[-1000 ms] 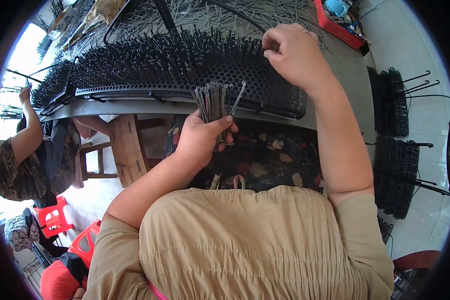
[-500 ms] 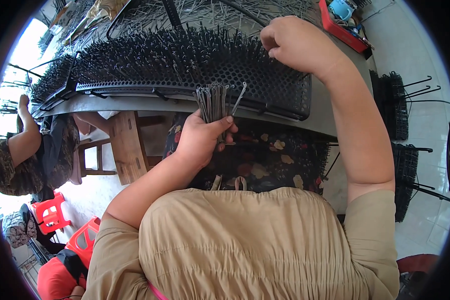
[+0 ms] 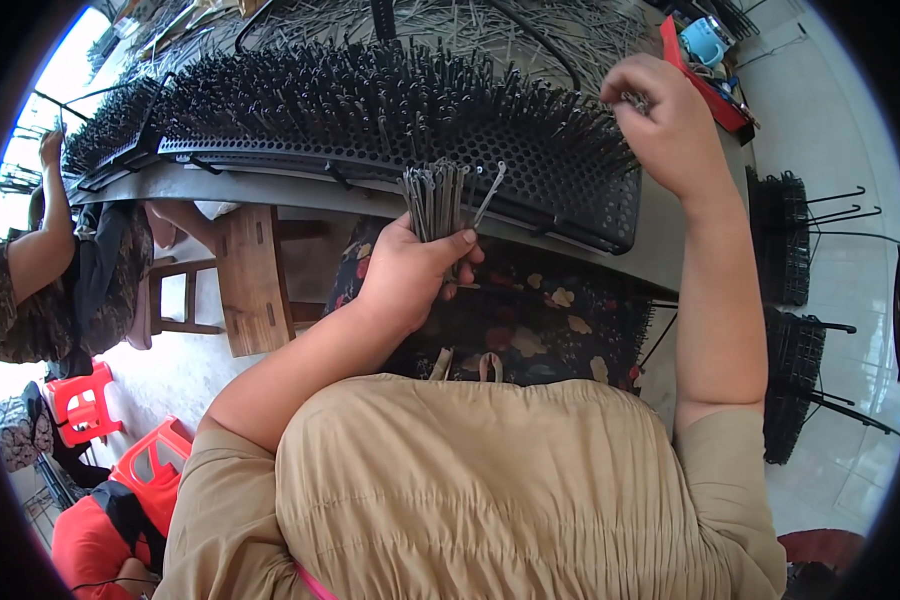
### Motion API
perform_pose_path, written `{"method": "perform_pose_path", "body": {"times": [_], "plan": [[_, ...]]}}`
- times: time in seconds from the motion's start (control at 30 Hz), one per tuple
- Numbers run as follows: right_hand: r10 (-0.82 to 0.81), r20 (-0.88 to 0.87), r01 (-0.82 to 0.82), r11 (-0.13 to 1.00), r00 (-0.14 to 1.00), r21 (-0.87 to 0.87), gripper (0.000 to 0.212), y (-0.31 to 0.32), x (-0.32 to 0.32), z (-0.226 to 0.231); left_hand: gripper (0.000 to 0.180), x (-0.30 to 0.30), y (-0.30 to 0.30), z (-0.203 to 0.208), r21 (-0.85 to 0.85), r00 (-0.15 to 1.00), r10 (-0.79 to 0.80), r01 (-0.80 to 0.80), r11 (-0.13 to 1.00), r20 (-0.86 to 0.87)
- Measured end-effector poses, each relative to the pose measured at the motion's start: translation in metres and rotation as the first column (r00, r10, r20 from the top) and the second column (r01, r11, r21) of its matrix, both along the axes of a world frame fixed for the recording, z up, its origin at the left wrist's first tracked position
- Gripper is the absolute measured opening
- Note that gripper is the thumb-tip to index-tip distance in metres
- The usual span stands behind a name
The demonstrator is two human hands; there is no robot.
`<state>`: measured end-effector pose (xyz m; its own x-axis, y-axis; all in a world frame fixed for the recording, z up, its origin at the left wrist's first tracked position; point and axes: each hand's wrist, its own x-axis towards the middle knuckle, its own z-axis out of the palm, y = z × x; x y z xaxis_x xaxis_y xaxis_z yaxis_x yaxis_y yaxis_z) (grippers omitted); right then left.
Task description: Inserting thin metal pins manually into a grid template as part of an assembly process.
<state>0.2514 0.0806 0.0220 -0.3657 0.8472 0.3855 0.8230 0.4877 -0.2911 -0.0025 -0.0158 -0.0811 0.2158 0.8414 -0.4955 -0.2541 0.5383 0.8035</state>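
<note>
In my left hand (image 3: 415,265) is an upright bundle of thin grey metal rods (image 3: 438,205) with small looped ends. One rod (image 3: 489,195) leans away from the rest to the right. My right hand (image 3: 660,120) is curled above the right end of a long black perforated rack (image 3: 560,190). Small metal ends (image 3: 636,101) show inside its curled fingers; their full length is hidden. Dark rods (image 3: 310,105) stand packed in the rack's holes, and fewer fill its front right corner.
Loose rods (image 3: 610,35) cover the table behind the rack. A red tray (image 3: 705,85) holding a light blue cup (image 3: 703,42) sits at the far right. Black racks (image 3: 785,240) hang at the right. Left are a wooden stool (image 3: 250,285), red stools (image 3: 155,465) and another person's arm (image 3: 55,210).
My right hand has moved to the right and slightly down, away from the rods in the rack, and its curled palm side now shows. My left hand still holds its bundle.
</note>
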Motion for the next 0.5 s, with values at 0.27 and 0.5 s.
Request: {"method": "perform_pose_path", "body": {"times": [0.27, 0.5], "plan": [[0.039, 0.073, -0.05, 0.988, 0.997, 0.146, 0.014, -0.001, -0.014, -0.028, 0.01, 0.001, 0.0, -0.004, 0.021, 0.999, -0.04, 0.04, 0.999, 0.006], [-0.023, 0.029, 0.022, 0.998, 0.999, 0.061, 0.01, 0.01, -0.017, -0.025, 0.01, 0.0, -0.001, -0.004, 0.027, 0.999, -0.043, 0.043, 0.999, 0.017]]}}
